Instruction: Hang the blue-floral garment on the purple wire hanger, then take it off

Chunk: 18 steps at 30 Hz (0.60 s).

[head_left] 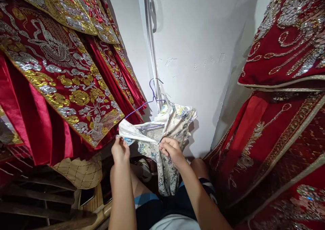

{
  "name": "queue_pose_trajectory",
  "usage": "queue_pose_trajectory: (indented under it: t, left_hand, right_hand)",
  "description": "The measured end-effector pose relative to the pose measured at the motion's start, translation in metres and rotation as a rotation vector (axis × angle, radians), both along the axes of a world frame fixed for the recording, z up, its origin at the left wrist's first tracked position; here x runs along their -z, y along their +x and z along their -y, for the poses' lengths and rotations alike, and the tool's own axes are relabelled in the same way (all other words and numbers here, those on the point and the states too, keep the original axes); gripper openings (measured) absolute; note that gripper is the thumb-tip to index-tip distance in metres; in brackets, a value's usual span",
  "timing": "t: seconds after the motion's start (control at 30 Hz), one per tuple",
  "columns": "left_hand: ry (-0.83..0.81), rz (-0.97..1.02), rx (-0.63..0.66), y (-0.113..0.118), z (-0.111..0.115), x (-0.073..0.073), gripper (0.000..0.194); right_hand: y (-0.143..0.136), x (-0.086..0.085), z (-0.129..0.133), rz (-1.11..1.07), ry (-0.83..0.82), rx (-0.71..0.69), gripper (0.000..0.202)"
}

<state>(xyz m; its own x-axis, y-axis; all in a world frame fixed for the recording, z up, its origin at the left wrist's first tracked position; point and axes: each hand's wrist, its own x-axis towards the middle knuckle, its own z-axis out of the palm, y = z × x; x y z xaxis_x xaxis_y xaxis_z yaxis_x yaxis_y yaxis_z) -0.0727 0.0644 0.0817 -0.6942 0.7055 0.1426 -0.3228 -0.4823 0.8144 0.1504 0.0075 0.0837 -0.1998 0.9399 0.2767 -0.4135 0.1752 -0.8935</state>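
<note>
A pale floral garment (169, 169), patterned in blue and yellow, hangs in front of me on a thin purple hanger (138, 109). Its right shoulder sits over the hanger, and the lower part drops between my knees. My left hand (120, 150) is closed in a pinch at the garment's left edge, below the hanger's end. Near the middle of the neckline, my right hand (169, 146) pinches the fabric between thumb and fingers. The hanger's hook rises beside a metal pole.
Red costumes (76, 88) with gold and silver sequins hang at left. Another beaded red garment (284, 121) hangs at right. A metal pole (152, 54) stands against the white wall (193, 37). At lower left is a wooden chair (86, 220) with a phone-like dark object (87, 196).
</note>
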Motion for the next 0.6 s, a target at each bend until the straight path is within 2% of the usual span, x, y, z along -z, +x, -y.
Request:
queue_pose_trajectory:
  t: [0.07,0.13,0.23,0.33,0.47,0.6]
  left_hand:
    - [-0.038,0.012,-0.022,0.013,0.011,0.025,0.019]
    - [-0.076,-0.009,-0.008,0.021,0.022,0.043,0.022]
    - [-0.153,-0.089,0.108,0.024,0.033,0.057,0.029]
    - [-0.214,-0.167,0.214,0.020,0.039,0.058,0.034]
    - [-0.195,-0.176,0.233,0.025,0.045,0.047,0.038]
    - [-0.060,-0.080,0.281,0.051,0.057,0.026,0.043]
  right_hand:
    - [0.003,0.003,0.002,-0.036,-0.032,0.034,0.020]
    - [0.008,0.006,0.002,-0.073,-0.062,0.076,0.019]
    - [0.018,0.014,0.004,-0.111,-0.086,0.130,0.019]
    - [0.029,0.026,0.004,-0.098,-0.104,0.133,0.022]
    - [0.047,0.039,0.002,0.016,-0.178,0.098,0.025]
    - [0.058,0.040,0.002,0.332,-0.222,-0.131,0.023]
